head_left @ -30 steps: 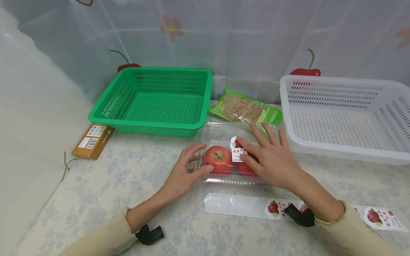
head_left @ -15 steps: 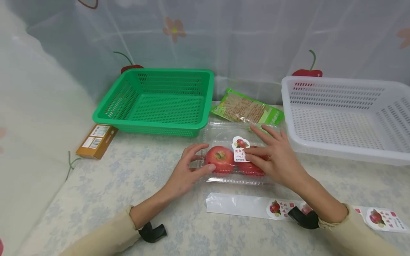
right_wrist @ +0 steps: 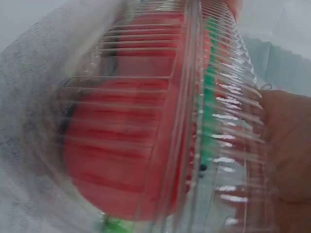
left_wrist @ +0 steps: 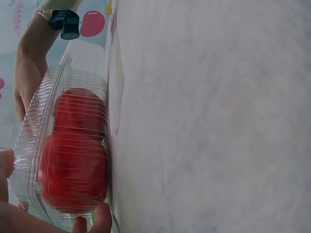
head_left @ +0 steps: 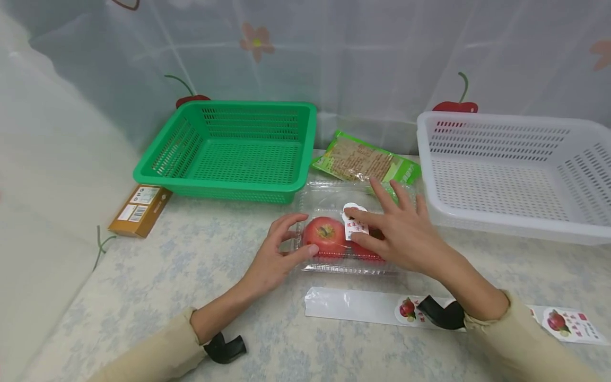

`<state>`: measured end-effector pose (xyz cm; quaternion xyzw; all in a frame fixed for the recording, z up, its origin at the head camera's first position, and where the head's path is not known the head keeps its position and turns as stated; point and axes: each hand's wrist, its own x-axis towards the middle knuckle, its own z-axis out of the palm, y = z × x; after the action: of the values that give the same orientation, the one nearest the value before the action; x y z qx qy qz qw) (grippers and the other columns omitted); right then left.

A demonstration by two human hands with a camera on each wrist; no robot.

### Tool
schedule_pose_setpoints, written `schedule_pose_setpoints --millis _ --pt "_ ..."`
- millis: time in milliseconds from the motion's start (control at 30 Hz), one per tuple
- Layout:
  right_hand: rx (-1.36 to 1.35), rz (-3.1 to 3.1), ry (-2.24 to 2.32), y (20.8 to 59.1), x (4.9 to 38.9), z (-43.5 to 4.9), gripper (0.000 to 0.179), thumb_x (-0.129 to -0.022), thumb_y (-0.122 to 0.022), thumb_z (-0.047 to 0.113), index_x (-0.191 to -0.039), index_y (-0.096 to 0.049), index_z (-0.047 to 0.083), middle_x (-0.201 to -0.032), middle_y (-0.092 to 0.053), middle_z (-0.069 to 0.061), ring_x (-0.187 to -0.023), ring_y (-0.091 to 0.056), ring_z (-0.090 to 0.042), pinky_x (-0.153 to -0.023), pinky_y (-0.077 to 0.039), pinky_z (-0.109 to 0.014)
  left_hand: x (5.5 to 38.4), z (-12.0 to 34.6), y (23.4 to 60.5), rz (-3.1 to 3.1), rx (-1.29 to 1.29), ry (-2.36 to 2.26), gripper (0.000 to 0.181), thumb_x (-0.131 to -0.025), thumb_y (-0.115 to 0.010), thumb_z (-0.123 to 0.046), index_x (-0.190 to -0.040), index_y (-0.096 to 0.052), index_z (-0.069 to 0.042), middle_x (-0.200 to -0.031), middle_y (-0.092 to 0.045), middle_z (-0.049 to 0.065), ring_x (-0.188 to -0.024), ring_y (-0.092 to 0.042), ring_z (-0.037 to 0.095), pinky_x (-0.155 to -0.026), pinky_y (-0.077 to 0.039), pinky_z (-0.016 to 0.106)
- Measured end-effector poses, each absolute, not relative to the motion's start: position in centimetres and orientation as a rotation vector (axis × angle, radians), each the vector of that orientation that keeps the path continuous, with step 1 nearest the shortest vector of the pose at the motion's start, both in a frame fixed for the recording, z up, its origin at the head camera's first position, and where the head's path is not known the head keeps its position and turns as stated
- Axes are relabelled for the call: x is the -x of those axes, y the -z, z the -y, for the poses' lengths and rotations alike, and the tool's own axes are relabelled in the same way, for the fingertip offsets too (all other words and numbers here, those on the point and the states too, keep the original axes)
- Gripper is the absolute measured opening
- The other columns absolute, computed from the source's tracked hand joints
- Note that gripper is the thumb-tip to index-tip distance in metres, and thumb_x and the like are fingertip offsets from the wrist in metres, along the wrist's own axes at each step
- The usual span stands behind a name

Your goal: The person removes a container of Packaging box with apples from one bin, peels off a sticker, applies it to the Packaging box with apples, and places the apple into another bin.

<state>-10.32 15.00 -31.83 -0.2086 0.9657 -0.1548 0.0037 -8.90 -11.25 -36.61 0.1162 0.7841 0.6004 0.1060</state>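
Observation:
A clear plastic clamshell box (head_left: pixel 353 269) lies lid down on the table, with red apples (head_left: pixel 324 236) inside. On its lid is a white label sticker (head_left: pixel 354 229) printed with fruit and red characters. My left hand (head_left: pixel 270 260) holds the box's left end, thumb at the front and curled fingers around the side. Spread over the lid, my right hand (head_left: pixel 411 239) touches the sticker with its fingers and partly covers it and the right-hand apple. Through the ribbed side, the right wrist view shows the apples (right_wrist: pixel 126 145) close up.
A strip of backing paper with stickers (head_left: pixel 350 305) lies in front of the box. Behind stand a green basket (head_left: pixel 238 187), a green-edged food packet (head_left: pixel 363 159) and a white basket (head_left: pixel 515 223). A brown carton (head_left: pixel 139 211) sits at the left.
My right hand's fingers draw back rightward on the sticker, then move left across it again. My left hand stays at the box's left end.

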Motion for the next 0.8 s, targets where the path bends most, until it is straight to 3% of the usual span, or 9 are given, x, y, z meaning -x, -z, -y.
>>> schedule_pose_setpoints --millis 233,500,667,800 --pt "0.57 -3.044 0.328 31.8 10.7 -13.9 0.062 -0.091 -0.054 0.065 -0.146 -0.049 0.036 -0.163 -0.011 -0.016 -0.145 -0.005 -0.049 -0.098 -0.009 -0.082 8.7 11.1 36.5 -2.295 -0.246 -1.757 0.062 -0.09 -0.073 -0.026 -0.145 -0.045 -0.022 -0.152 -0.031 -0.002 -0.13 -0.04 0.031 -0.088 -0.05 0.047" --pt "0.54 -3.107 0.352 32.4 10.7 -13.7 0.066 -0.088 -0.056 0.067 -0.143 -0.054 0.03 -0.162 -0.019 -0.014 -0.143 -0.012 -0.05 -0.098 -0.012 -0.081 8.7 11.1 36.6 -2.265 -0.214 -1.777 0.062 -0.089 -0.074 -0.025 -0.145 -0.046 -0.021 -0.148 -0.037 -0.003 -0.13 -0.041 0.029 -0.088 -0.05 0.046" --pt "0.568 -3.142 0.453 32.6 10.6 -14.2 0.063 -0.087 -0.063 0.061 -0.136 -0.062 0.022 -0.159 -0.026 -0.015 -0.142 -0.018 -0.051 -0.097 -0.012 -0.082 8.8 11.1 36.5 -2.264 -0.225 -1.775 0.062 -0.089 -0.074 -0.026 -0.144 -0.047 -0.022 -0.148 -0.036 -0.003 -0.129 -0.042 0.028 -0.086 -0.051 0.044" --pt "0.62 -3.145 0.651 32.8 10.5 -14.7 0.048 -0.09 -0.067 0.048 -0.127 -0.069 0.016 -0.156 -0.033 -0.017 -0.141 -0.023 -0.049 -0.099 -0.011 -0.081 8.9 11.1 36.5 -2.275 -0.243 -1.773 0.061 -0.089 -0.074 -0.024 -0.144 -0.047 -0.021 -0.149 -0.034 -0.001 -0.127 -0.043 0.029 -0.084 -0.052 0.042"
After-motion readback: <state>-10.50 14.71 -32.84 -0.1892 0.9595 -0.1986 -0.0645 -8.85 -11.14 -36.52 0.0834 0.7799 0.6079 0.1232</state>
